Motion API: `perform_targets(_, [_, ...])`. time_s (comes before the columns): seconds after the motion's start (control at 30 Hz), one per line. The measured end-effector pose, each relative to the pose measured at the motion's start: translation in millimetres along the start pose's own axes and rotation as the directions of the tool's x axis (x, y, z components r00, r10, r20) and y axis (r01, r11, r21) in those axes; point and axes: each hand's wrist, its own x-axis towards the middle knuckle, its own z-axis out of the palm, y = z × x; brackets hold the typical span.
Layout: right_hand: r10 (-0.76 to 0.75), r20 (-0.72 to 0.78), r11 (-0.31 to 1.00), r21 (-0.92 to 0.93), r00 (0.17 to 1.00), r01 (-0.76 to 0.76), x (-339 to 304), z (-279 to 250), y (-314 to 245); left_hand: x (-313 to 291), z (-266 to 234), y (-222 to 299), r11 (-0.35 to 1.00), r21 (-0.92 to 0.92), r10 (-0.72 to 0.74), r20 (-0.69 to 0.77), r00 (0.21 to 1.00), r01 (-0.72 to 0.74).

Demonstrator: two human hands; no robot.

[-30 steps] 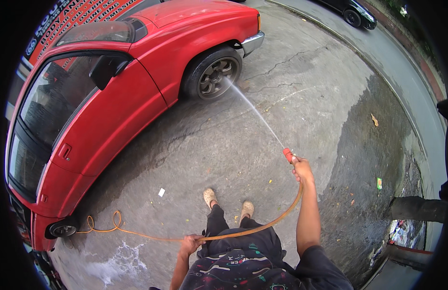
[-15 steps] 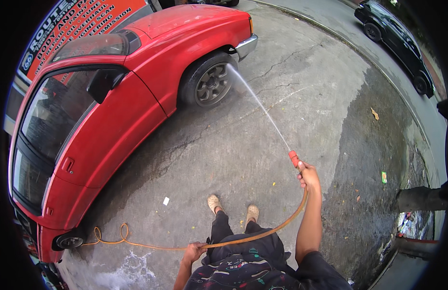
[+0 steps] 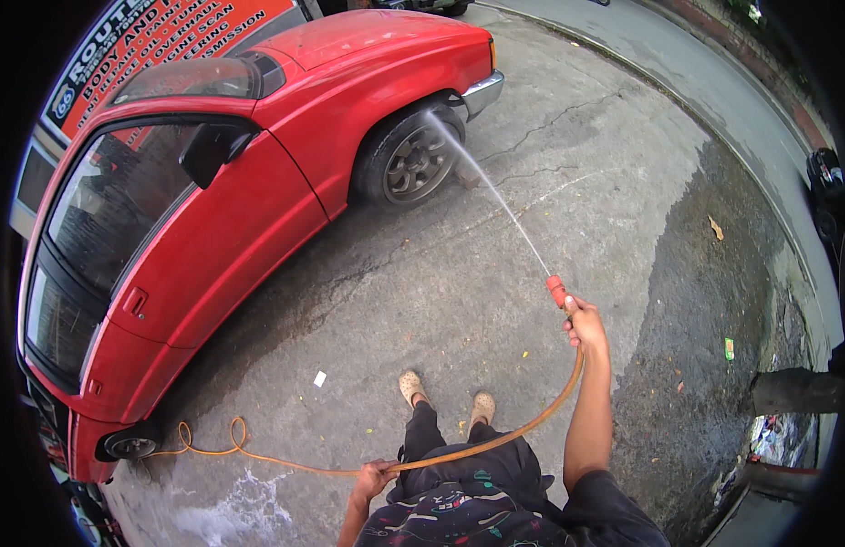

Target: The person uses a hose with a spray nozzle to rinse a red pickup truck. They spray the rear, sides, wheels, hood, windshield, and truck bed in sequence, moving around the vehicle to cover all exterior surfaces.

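Observation:
My right hand (image 3: 584, 323) is closed round the hose just behind its red nozzle (image 3: 556, 290). A thin jet of water (image 3: 504, 205) shoots from the nozzle up and left onto the top of the tire on the front wheel (image 3: 411, 162). That wheel belongs to a red car (image 3: 231, 223) along my left. Lower down, my left hand (image 3: 377, 476) grips the orange hose (image 3: 468, 450) in front of my waist. Between the hands the hose bows across my legs; past the left hand it runs along the ground, with a loop, toward the car's rear wheel (image 3: 130, 444).
Wet, dark concrete (image 3: 687, 301) spreads on my right, and foamy water (image 3: 235, 510) lies at lower left. A road (image 3: 714, 100) passes beyond the curb at upper right. A large orange sign (image 3: 181, 55) stands behind the car. Litter (image 3: 778, 438) lies at the right edge.
The view has shifted slightly, moving the car a little to the right in it. The jet now strikes higher on the tire. A black car on the road has left the view.

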Motion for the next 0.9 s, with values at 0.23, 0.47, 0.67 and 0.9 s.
perform_targets(0.23, [0.075, -0.044, 0.996, 0.044, 0.996, -0.073, 27.4, 2.2, 36.8, 1.4, -6.7, -10.7, 0.999, -0.043, 0.020, -0.072, 0.997, -0.023])
perform_targets(0.47, [0.175, -0.011, 0.982, 0.080, 0.984, -0.174, 44.1, 10.2, 88.3, -11.5, -11.8, -20.5, 0.997, -0.011, -0.080, -0.026, 0.996, 0.079])
perform_targets(0.67, [0.144, -0.017, 0.982, 0.123, 0.989, -0.141, 35.0, 14.6, 71.6, -17.4, -13.6, -14.7, 0.996, 0.048, -0.073, -0.042, 0.996, 0.075])
perform_targets(0.9, [0.037, 0.094, 0.996, -0.081, 0.995, -0.029, 8.0, 33.1, 26.7, -10.8, -11.1, -9.8, 0.997, 0.014, -0.071, -0.001, 0.997, 0.071])
